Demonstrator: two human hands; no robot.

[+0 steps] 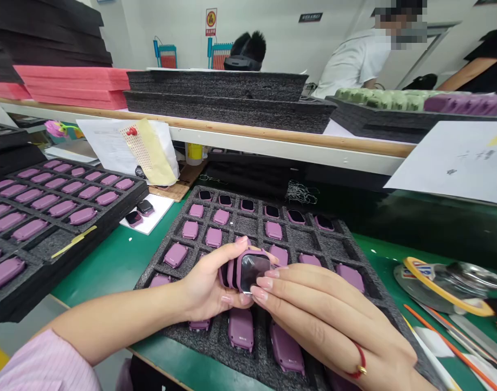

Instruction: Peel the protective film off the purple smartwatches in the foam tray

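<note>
Watches (254, 269) are standing in a stack above the middle tray (306, 238); the left hand (205, 288) is grasping them, thumb on top and fingers below. The right hand (325, 312), wearing a red band (361, 355), is keeping its fingers straight and together, tips touching the front watch; its thumb is staying out of view, so I cannot tell whether they are pinching anything. Below, the middle tray is sitting on the green table (114, 266), purple backs facing up in its nearer rows and dark screens in its far row. To the right, an orange stick (454, 350) is lying beside a yellow ring (435, 282). To the left, another tray (110, 231) is holding more purple watches, and two watches are lying on a white card (161, 209) between the trays. Farther off, a shelf (252, 144) is carrying pink foam (77, 87) at left, black foam (216, 100) in the middle and green cases (378, 100) at right. Beyond it, a person in a white shirt (350, 60) is leaning at far right.
</note>
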